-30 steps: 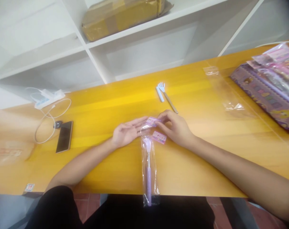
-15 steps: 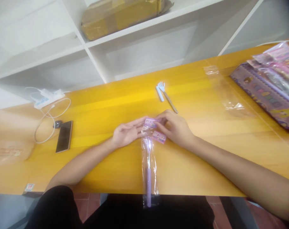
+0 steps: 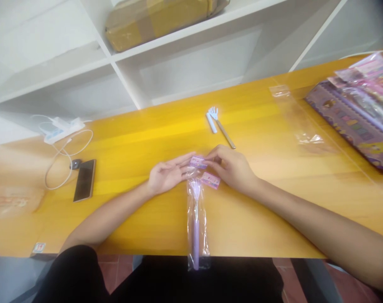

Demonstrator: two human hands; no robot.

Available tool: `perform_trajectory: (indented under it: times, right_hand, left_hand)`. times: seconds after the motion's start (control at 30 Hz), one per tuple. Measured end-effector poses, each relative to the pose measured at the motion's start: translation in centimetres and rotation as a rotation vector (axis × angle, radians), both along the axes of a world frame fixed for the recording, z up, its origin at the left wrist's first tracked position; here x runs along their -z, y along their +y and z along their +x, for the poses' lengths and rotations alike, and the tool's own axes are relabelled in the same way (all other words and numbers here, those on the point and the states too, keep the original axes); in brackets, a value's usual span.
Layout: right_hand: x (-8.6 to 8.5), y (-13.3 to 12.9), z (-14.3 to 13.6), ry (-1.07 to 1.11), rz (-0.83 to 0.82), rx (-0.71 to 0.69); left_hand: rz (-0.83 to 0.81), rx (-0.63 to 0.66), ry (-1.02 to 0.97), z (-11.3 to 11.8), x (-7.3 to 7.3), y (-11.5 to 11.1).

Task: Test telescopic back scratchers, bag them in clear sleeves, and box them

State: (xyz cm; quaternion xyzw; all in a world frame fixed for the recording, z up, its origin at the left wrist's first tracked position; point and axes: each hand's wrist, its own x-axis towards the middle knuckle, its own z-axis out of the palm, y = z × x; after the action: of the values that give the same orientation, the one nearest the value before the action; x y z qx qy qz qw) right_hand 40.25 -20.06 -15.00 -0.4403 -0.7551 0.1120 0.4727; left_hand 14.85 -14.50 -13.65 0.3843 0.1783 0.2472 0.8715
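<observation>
The yellow wooden desk [image 3: 131, 136] runs under a white shelf [image 3: 191, 67]; at the near edge lies a long clear bag [image 3: 205, 223], with a purple stick [image 3: 196, 242] inside; the stick has a pale top like a small hand, and the bag's low end pokes past the edge. Up at the bag's top, the right hand [image 3: 235, 168] seems to pinch the side of the upper pink card [image 3: 197, 161] with thumb and fingers; the left hand [image 3: 166, 177] is palm up, its fingers a bit spread and reaching to the card's other side; a lower pink card [image 3: 210, 180] sits just beside the bag.

The step now looks like getting the bag's top and its card set right; the next move calls for a soft pinch and a flat bag, as thin plastic may crumple.

The left fingertips are hard to see by the card, and I can't tell if they press on it; the bag's top is blurry, so it may be open or shut. Farther back are a blue stick [image 3: 211, 123] and a metal rod with a blue claw [image 3: 225, 134]; the purple box [image 3: 352, 126] is cut off at the right.
</observation>
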Motion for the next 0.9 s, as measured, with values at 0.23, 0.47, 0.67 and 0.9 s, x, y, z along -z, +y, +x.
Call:
perform_trajectory:
  times: [0.23,0.47,0.67,0.9]
  right_hand:
    - [-0.03,-0.01,0.05,-0.003,-0.02,-0.09]
    - [-0.04,-0.38,-0.11,-0.049,-0.016,-0.105]
    - [-0.12,-0.43,-0.05,-0.078,-0.012,-0.127]
    - [-0.19,-0.53,0.0,-0.096,-0.069,-0.148]
  left_hand:
    - [0.025,-0.001,0.015,0.02,-0.28,-0.1]
    - [0.029,0.002,0.016,-0.09,-0.34,-0.1]
    - [0.027,0.008,0.025,-0.03,-0.52,-0.12]
    - [0.037,0.0,0.039,0.05,-0.68,-0.14]
